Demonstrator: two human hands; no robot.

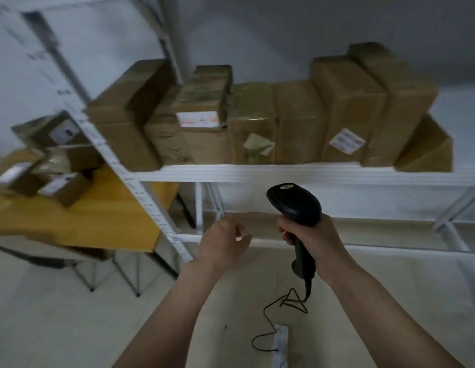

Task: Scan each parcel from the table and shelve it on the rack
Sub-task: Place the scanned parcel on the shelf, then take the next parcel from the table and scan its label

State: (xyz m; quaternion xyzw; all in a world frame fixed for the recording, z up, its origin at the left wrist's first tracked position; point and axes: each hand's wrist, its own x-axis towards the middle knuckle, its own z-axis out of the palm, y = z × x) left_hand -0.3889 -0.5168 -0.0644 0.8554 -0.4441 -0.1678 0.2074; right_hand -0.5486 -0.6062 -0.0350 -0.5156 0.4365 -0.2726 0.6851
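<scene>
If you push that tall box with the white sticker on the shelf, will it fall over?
Probably not sideways: the tall box stands upright, wedged between neighbouring parcels. Its cardboard looks stiff, so it would likely slide along the shelf rather than bend.

I see dim, flat, bluish light, motion blur smearing the left side, and wide-angle bending at the edges.

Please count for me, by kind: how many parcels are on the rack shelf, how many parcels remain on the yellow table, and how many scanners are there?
Parcels on the rack shelf: about 8; they overlap, so the count is not exact
Parcels on the yellow table: 4; this part is blurred
Scanner, held by the right hand: 1
Total: about 13
</scene>
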